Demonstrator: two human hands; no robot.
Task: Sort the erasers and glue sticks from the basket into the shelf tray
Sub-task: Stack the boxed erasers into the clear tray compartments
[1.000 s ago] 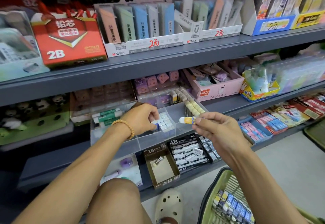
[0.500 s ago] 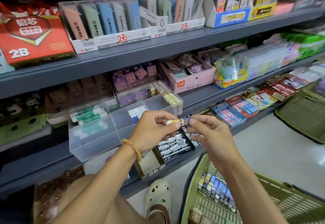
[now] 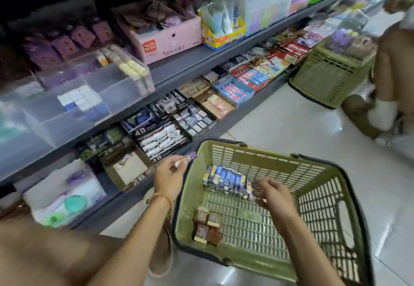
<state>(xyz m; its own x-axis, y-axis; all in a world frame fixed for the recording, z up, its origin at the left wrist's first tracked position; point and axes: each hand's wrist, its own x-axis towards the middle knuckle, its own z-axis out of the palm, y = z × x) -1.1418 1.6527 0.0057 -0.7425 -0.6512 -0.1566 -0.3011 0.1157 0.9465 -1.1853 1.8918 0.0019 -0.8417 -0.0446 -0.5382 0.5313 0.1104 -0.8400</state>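
Over the green basket (image 3: pixel 313 196), the right hand (image 3: pixel 272 192) reaches with loose, empty fingers for the packets (image 3: pixel 226 179) just ahead of them. Beside it the left hand (image 3: pixel 169 173) pinches 1 glue stick (image 3: pixel 187 159), destined, I judge, for the clear tray (image 3: pixel 125 83) above. Next: grasp a packet.

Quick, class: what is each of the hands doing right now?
Left hand: pinches a glue stick.
Right hand: open, fingers reaching the blue packs in the basket.

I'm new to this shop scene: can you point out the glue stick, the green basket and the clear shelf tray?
glue stick (image 3: pixel 187 158): head view, its middle.
green basket (image 3: pixel 253 149): head view, far rim.
clear shelf tray (image 3: pixel 125 90): head view, front wall.
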